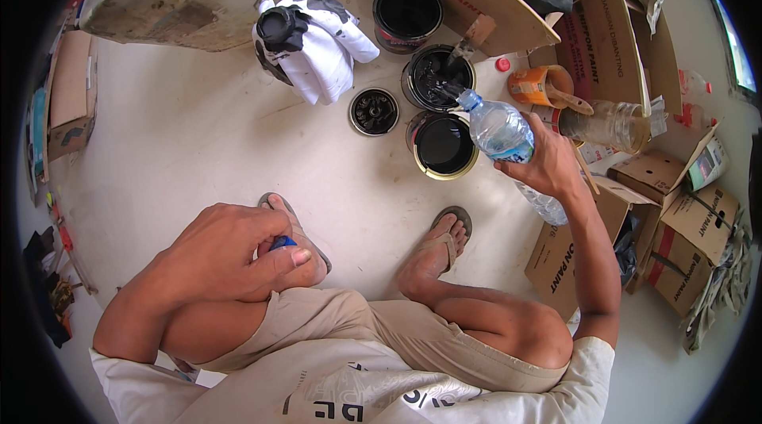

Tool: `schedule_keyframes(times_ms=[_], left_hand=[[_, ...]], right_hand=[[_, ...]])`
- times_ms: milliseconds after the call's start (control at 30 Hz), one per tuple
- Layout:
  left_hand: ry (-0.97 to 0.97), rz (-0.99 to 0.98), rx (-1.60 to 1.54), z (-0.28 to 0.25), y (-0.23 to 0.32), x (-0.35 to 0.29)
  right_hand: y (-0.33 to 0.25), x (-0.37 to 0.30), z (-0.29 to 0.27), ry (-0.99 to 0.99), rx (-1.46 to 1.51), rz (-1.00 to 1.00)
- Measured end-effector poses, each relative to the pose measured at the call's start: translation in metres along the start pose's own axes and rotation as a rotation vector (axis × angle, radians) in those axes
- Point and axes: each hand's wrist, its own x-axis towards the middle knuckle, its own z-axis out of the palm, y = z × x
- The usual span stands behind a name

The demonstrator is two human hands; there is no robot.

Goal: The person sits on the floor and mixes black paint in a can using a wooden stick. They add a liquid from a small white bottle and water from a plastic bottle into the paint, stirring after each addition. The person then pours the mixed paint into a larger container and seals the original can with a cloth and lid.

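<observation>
The clear plastic bottle (494, 121) was round-shouldered, with a bluish neck and label. Beneath its mouth stood the middle can (406, 81), round and filled with glossy black; the near can (467, 170), gold-rimmed, held a smoother dark surface. A black-smeared disc-shaped lid (374, 111) lay flat just beside them on the pale, scuffed floor (198, 138), near a bunched white cloth (321, 63) with black patches.

The right hand (548, 156) reached well forward, its forearm angled up and inward; the left hand (238, 245) curled above the left knee, wrist bent inward. The right fingers were wrapped around the bottle's body, tilting its neck leftward beyond them, over the middle can's rim. The left fingers pinched a small blue cap (282, 242) against the thumb.
</observation>
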Motion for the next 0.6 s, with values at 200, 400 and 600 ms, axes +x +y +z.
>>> schedule_keyframes(times_ms=[200,400,600], left_hand=[[0.009,0.021,0.009,0.001,-0.001,0.0],[0.011,0.013,-0.002,0.0,0.002,0.0],[0.002,0.031,-0.167,0.001,0.006,0.002]], right_hand=[[0.0,0.0,-0.001,-0.003,-0.002,0.006],[-0.002,0.0,-0.003,-0.016,-0.001,0.012],[-0.003,-0.002,-0.004,-0.029,-0.009,0.026]])
